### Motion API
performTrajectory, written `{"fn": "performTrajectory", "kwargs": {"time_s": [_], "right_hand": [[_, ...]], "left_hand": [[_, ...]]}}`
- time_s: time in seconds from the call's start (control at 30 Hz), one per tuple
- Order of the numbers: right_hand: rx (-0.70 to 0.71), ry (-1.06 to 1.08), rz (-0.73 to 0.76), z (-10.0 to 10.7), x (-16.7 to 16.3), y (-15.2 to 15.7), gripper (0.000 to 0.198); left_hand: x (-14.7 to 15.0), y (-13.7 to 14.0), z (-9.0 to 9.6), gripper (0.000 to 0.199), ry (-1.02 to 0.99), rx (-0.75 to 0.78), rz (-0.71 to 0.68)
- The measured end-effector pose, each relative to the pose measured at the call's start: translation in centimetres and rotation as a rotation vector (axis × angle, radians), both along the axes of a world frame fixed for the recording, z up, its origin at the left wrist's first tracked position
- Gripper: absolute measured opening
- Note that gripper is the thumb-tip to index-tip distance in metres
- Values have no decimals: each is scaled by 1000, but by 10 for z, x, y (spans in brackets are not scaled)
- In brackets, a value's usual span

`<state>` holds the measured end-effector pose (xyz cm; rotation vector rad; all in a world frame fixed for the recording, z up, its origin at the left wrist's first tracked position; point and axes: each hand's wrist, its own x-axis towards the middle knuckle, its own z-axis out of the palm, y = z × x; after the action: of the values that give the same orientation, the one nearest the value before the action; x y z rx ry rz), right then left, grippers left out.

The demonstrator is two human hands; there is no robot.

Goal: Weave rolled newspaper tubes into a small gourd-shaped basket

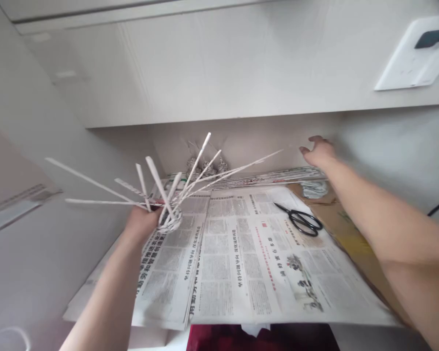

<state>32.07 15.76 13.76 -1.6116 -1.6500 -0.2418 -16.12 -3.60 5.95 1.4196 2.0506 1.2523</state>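
left hand (143,222) closed on the woven paper piece (171,223); right hand (319,153) outstretched, fingers (316,139) loosely parted, empty.

Newspaper-covered worktop (237,304) with black scissors (291,214)

Soft, pale light reaches my newspaper (219,273); the recess (278,134) under the panel (219,73) is dimmer, my right hand (319,153) slightly blurred, the socket plate (398,73) stretched by edge distortion.
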Motion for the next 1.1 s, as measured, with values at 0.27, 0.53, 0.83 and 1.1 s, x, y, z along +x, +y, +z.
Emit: {"fn": "performTrajectory", "kwargs": {"time_s": [0.27, 0.53, 0.83, 1.1], "right_hand": [[-491, 205, 611, -45, -126, -88, 35], [-428, 467, 676, -108, -191, -146, 12], [-413, 394, 556, -125, -188, -164, 13], [-400, 392, 618, -139, -186, -160, 27]], "left_hand": [[85, 22, -11, 22, -96, 154, -257], [114, 16, -27, 18, 59, 79, -324], [140, 24, -36, 15, 165, 39, -411], [148, 20, -63, 14, 80, 68, -441]]}}
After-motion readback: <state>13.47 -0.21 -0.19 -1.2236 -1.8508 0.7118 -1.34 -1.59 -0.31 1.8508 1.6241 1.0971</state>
